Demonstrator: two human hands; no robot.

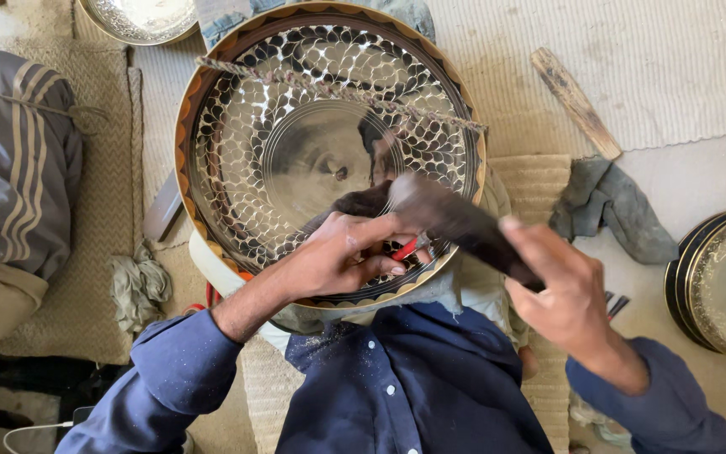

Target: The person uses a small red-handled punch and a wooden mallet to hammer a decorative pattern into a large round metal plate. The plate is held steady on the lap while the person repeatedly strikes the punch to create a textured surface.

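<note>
Our left hand (342, 256) pinches a red-handled tool (405, 249) against the near rim of a big engraved tray (329, 151) propped on our lap. Our right hand (560, 290) grips a blurred dark mallet (455, 223). Scale pattern already rings the tray; its centre remains plain. Nothing lies inside it. Another tray (720, 282) sits at right.

I read this as a floor-level metalcraft workshop. Engraved metal trays (329, 151) lie on woven mats (94, 252), with a rag (611, 206) and wooden stick (576, 102) nearby.
</note>
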